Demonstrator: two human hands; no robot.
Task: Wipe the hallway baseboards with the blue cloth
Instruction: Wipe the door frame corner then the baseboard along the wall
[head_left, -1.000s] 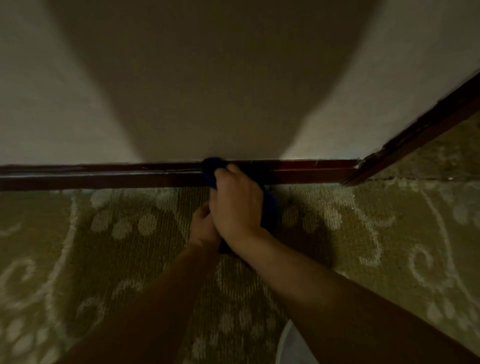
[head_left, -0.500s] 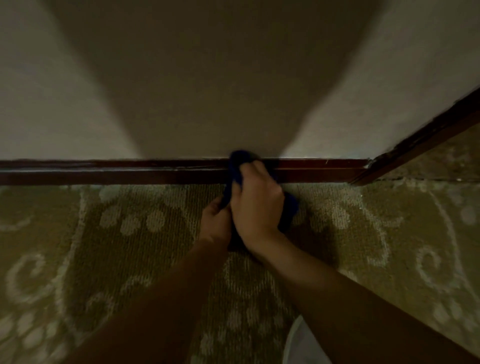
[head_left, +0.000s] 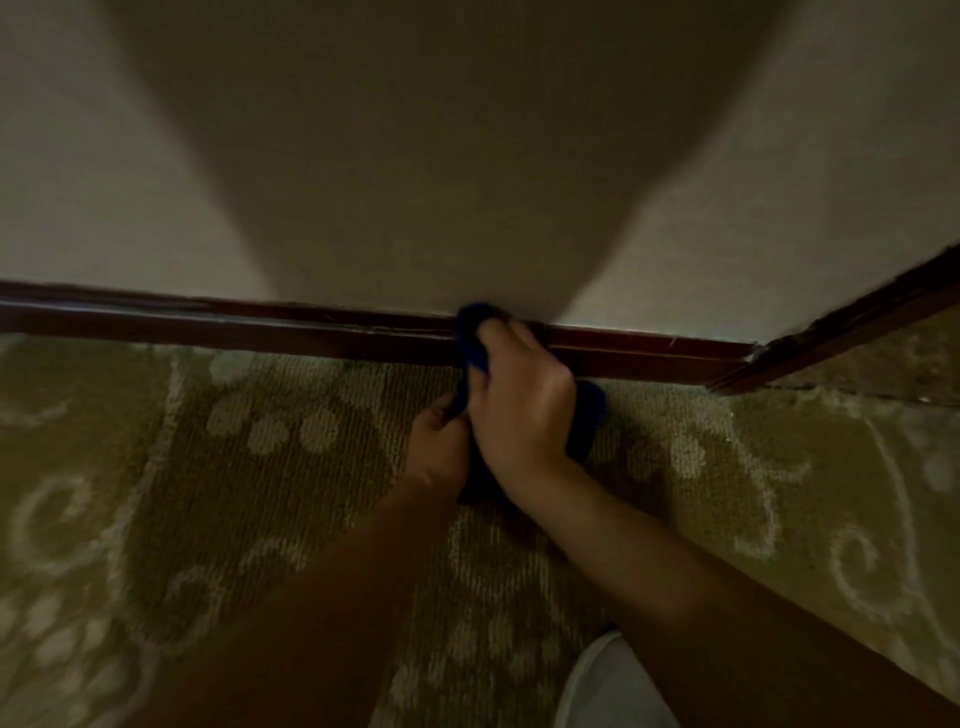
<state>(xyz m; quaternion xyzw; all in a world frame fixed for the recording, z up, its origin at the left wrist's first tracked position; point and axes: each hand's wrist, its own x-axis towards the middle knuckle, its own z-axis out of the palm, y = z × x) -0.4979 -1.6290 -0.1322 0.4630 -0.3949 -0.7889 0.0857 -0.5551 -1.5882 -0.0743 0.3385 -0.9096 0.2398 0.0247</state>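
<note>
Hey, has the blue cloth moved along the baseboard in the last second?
Yes. The blue cloth has slid right along the baseboard, closing on the corner.

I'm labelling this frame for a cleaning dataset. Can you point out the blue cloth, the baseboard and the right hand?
blue cloth (head_left: 589, 415): head view, on the bunched part right of the hand.
baseboard (head_left: 311, 332): head view, on its front face left of the cloth.
right hand (head_left: 524, 402): head view, on the back of the hand.

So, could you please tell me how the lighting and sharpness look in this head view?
Head view: dim and warm; a broad shadow darkens the wall above the blue cloth; the baseboard bows from the wide lens; the right hand, left hand and carpet look soft.
</note>
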